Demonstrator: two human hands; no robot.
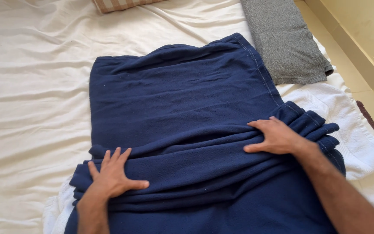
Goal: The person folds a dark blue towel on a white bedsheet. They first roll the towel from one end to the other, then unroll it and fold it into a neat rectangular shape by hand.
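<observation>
The left hand (114,175) and the right hand (275,137) are pressed flat, fingers spread, nothing gripped, on the navy blanket (178,99). Bunched folds are found between the hands. Beyond the right hand, a grey cloth (286,39) is laid.

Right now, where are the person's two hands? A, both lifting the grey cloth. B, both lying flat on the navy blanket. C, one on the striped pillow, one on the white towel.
B: the left hand and the right hand both lie palm-down on the bunched folds of the navy blanket.
</observation>
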